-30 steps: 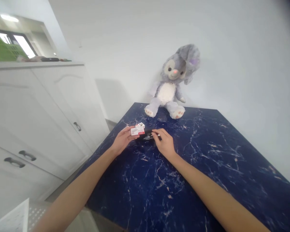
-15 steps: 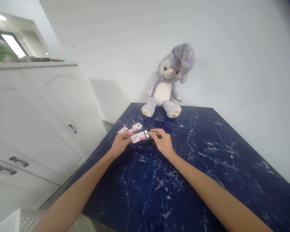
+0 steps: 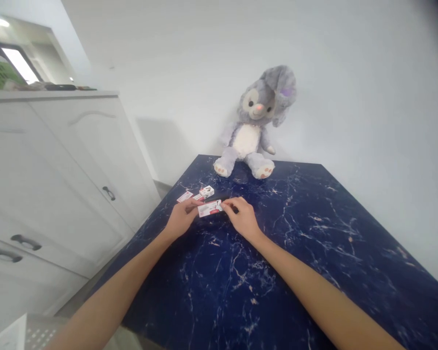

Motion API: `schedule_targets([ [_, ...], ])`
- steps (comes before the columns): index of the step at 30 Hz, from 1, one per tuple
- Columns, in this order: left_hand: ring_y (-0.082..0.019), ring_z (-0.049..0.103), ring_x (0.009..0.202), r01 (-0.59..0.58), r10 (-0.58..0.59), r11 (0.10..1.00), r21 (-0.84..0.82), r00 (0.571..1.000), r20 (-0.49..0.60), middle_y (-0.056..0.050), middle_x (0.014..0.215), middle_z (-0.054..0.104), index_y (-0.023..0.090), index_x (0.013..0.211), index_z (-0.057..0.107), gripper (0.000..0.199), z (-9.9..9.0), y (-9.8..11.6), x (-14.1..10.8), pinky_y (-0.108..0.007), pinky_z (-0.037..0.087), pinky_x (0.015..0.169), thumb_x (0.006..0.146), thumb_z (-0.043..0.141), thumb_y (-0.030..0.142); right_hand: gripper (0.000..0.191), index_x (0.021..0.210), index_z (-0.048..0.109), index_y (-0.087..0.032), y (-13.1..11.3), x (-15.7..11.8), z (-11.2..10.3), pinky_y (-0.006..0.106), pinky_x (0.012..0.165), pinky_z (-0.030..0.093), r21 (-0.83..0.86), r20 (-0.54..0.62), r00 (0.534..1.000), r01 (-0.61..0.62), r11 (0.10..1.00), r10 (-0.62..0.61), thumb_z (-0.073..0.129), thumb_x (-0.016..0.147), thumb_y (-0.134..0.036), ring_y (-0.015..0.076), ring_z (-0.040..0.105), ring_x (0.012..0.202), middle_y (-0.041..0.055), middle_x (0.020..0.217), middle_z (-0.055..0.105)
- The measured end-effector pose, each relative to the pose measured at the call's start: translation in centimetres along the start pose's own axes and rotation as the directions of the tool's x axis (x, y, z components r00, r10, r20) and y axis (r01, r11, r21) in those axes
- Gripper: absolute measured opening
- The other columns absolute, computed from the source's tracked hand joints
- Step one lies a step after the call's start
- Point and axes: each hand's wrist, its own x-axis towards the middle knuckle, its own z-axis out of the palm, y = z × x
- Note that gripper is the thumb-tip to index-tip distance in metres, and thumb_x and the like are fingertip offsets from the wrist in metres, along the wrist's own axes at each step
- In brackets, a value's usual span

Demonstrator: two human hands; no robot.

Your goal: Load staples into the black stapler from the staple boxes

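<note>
A small white and red box (image 3: 209, 209) is held between my two hands, over the blue marbled table (image 3: 241, 282). My left hand (image 3: 182, 217) is closed on its left end, thumb in front and fingers behind. At its right end, my right hand (image 3: 243, 216) pinches with thumb and index finger around a small white part, which could be a flap; its details are too small to make out. A dark strip (image 3: 218, 199) shows just behind the box. Beyond my left fingers lie another small white box (image 3: 207, 191) and a flat white and red card (image 3: 185, 196).
A grey plush toy (image 3: 253, 126) sits at the table's far edge against the wall. On the left stands a white cabinet (image 3: 65, 180) with dark handles. A green basket (image 3: 0, 74) rests on top of it. A perforated white object (image 3: 38, 335) is at the lower left.
My right hand has shifted slightly left, nearer the box. Less of the white and dark piece at the box's right end shows now. My left hand keeps its hold.
</note>
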Motion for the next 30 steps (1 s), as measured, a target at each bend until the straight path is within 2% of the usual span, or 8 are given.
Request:
schedule_targets([
  [9,-0.023,0.072,0.074,0.081,-0.081,0.996,-0.024,0.997,0.012,-0.006,0.083,0.078,0.019,0.097,0.074,0.025,0.0,0.0,0.2,-0.034,0.056,0.072,0.080,0.071,0.037,0.022,0.098,0.069,-0.024,-0.2,-0.1,0.1,0.028,0.068,0.049,0.039,0.073,0.997,-0.034,0.999,0.031,0.051,0.099,-0.037,0.0171,0.065,0.072,0.0020,0.087,0.072],
  [16,-0.015,0.066,0.061,0.223,-0.228,0.939,-0.263,0.974,0.009,-0.003,0.076,0.074,0.017,0.093,0.074,0.021,-0.1,-0.5,0.6,-0.027,0.053,0.062,0.079,0.067,0.031,0.023,0.106,0.070,-0.024,-0.4,-1.1,0.7,0.030,0.075,0.048,-0.082,0.224,0.957,0.207,0.975,-0.185,0.053,0.098,-0.037,0.0183,0.064,0.078,0.0048,0.089,0.070],
  [20,-0.014,0.065,0.062,0.197,-0.233,0.930,-0.309,0.969,-0.084,-0.003,0.083,0.075,0.017,0.093,0.073,0.023,-0.6,-0.9,0.9,-0.027,0.053,0.063,0.078,0.070,0.034,0.015,0.097,0.070,-0.022,-0.4,-0.5,-0.2,0.028,0.069,0.047,-0.023,0.303,0.950,0.089,0.996,-0.078,0.057,0.092,-0.029,0.0161,0.062,0.070,0.0015,0.079,0.069],
  [22,-0.013,0.064,0.064,0.179,-0.220,0.915,-0.362,0.973,-0.075,-0.003,0.085,0.074,0.017,0.090,0.072,0.023,-1.0,-0.9,1.1,-0.027,0.054,0.063,0.076,0.072,0.036,0.014,0.091,0.071,-0.022,-0.5,0.4,-1.4,0.025,0.060,0.046,0.031,0.483,0.875,-0.052,0.998,0.030,0.062,0.088,-0.032,0.0147,0.061,0.062,-0.0008,0.073,0.069],
  [23,-0.013,0.063,0.064,0.171,-0.210,0.903,-0.394,0.976,-0.057,-0.003,0.086,0.074,0.017,0.089,0.072,0.023,-1.2,-0.9,1.1,-0.027,0.053,0.063,0.076,0.073,0.036,0.016,0.092,0.073,-0.023,-0.6,1.0,-2.1,0.024,0.057,0.045,0.057,0.601,0.798,-0.103,0.993,0.048,0.067,0.084,-0.036,0.0145,0.062,0.061,-0.0011,0.075,0.070],
  [26,-0.011,0.059,0.058,0.133,-0.169,0.889,-0.438,0.985,-0.044,-0.003,0.085,0.073,0.017,0.089,0.070,0.026,-1.6,-0.8,1.2,-0.025,0.050,0.057,0.075,0.075,0.039,0.043,0.098,0.077,-0.028,-1.2,1.9,-3.6,0.022,0.054,0.045,0.140,0.802,0.592,-0.063,0.988,-0.076,0.089,0.058,-0.037,0.0130,0.062,0.059,-0.0029,0.080,0.071],
  [28,-0.010,0.056,0.052,0.095,-0.138,0.907,-0.410,0.987,-0.079,-0.002,0.080,0.072,0.018,0.093,0.070,0.030,-1.5,-0.8,1.1,-0.025,0.047,0.053,0.077,0.074,0.042,0.033,0.089,0.078,-0.028,-1.6,1.7,-3.4,0.022,0.055,0.044,0.184,0.799,0.578,0.031,0.982,-0.168,0.089,0.058,-0.031,0.0120,0.060,0.059,-0.0032,0.078,0.067],
  [30,-0.010,0.056,0.050,0.060,-0.102,0.940,-0.336,0.989,-0.107,0.000,0.074,0.070,0.018,0.097,0.068,0.032,-1.2,-0.7,1.0,-0.026,0.048,0.055,0.080,0.071,0.045,0.007,0.082,0.076,-0.025,-1.8,0.9,-2.3,0.024,0.063,0.046,0.183,0.740,0.635,0.127,0.975,-0.222,0.078,0.076,-0.027,0.0138,0.061,0.067,-0.0005,0.080,0.065],
])
